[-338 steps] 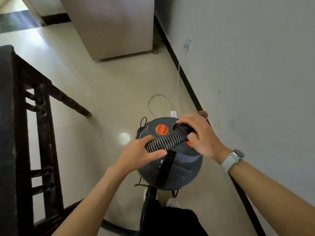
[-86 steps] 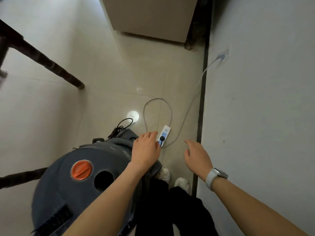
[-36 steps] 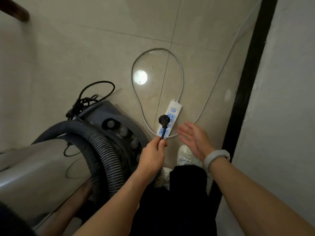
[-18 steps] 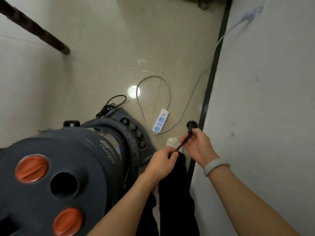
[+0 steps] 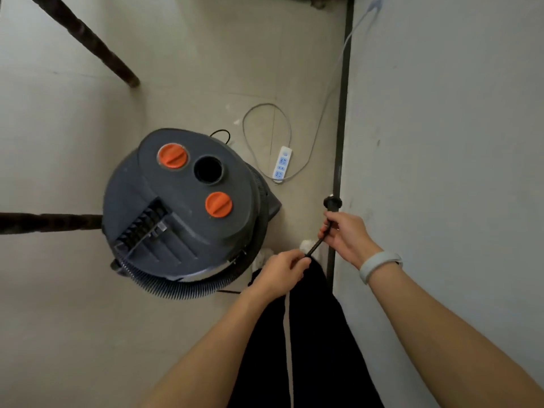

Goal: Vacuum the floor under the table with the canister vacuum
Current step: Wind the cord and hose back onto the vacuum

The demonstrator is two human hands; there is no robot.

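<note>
Cord (image 5: 316, 245): I judged it limp and light — best held near the plug (image 5: 332, 202).
Left hand (image 5: 281, 272): pinched cord.
Right hand (image 5: 347, 237): curled round cord below plug.

Dim, even indoor light, soft focus, wide-angle bending at the edges.

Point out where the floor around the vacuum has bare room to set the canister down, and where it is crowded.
Bare tile lies left of the canister vacuum, between the two dark table legs, and in the near left corner below the ribbed hose. It is crowded on the right: the power strip and its looped white cable fill the strip toward the wall, where both hands hold the black cord.
</note>
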